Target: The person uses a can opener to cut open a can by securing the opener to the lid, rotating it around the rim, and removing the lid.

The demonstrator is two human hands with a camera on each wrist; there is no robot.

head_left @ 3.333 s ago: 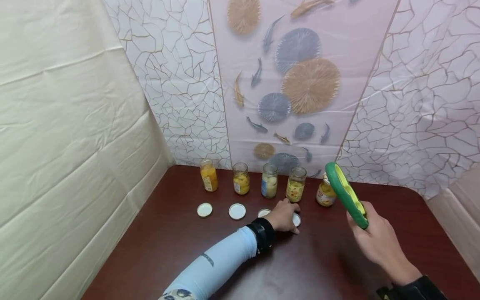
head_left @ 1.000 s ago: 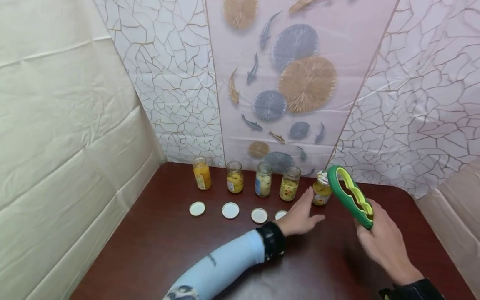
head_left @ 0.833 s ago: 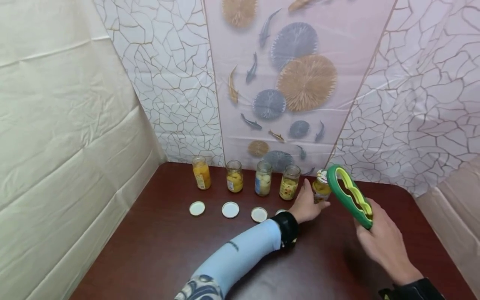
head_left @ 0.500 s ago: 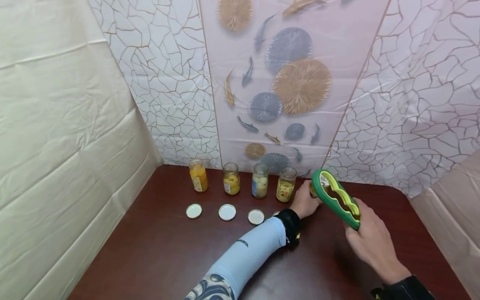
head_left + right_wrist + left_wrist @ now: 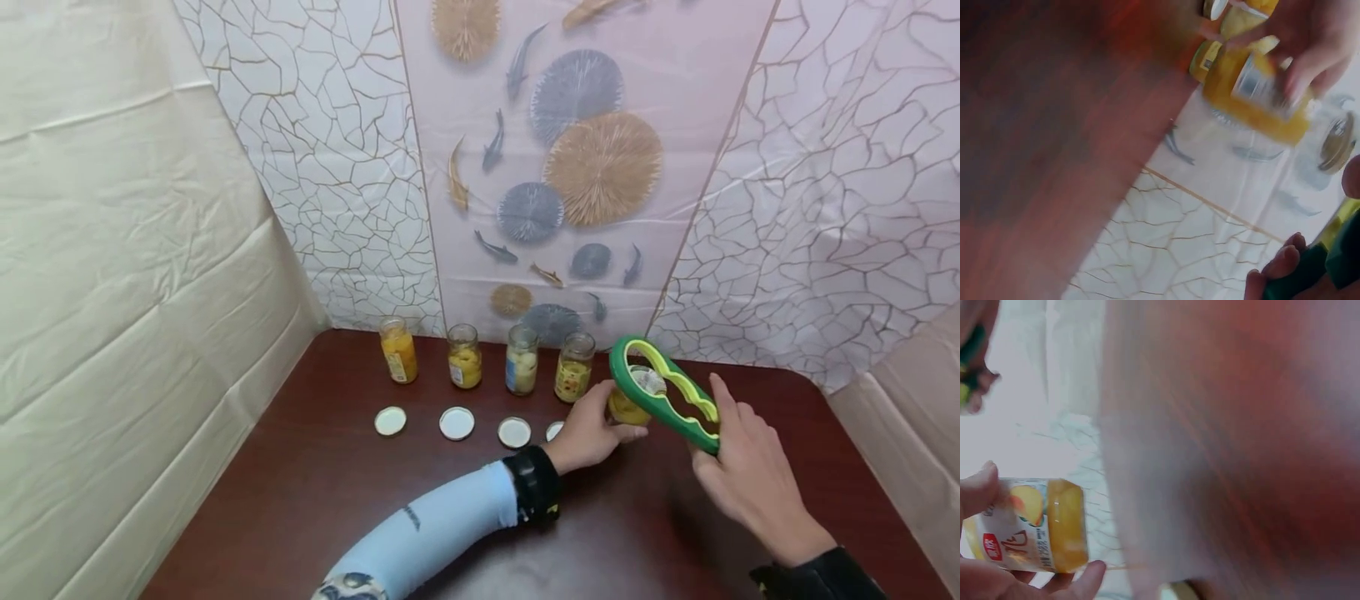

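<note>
In the head view my left hand (image 5: pixel 587 433) grips a glass jar of yellow fruit (image 5: pixel 626 409) whose lid is on. The jar looks raised off the table, its lid showing through the loop of a green multi-size jar opener (image 5: pixel 663 408). By one end my right hand (image 5: pixel 753 479) holds that opener, light green and scalloped inside. Whether opener and lid touch cannot be told. The left wrist view shows thumb and fingers around the labelled jar (image 5: pixel 1067 525). Green opener parts (image 5: pixel 1300 272) appear at the lower right of the right wrist view.
Along the table's back edge stand lidless fruit jars: orange (image 5: pixel 399 354), yellow (image 5: pixel 465 360), pale (image 5: pixel 522 362) and another yellow (image 5: pixel 573 371). Lids (image 5: pixel 457 423) lie before them on the dark red table (image 5: pixel 300 492). A patterned cloth wall (image 5: pixel 570 250) rises behind.
My left hand moved from the lids to the far-right jar, took hold of it and brought it off its spot toward me. The opener shifted left and tilted over the lid.
</note>
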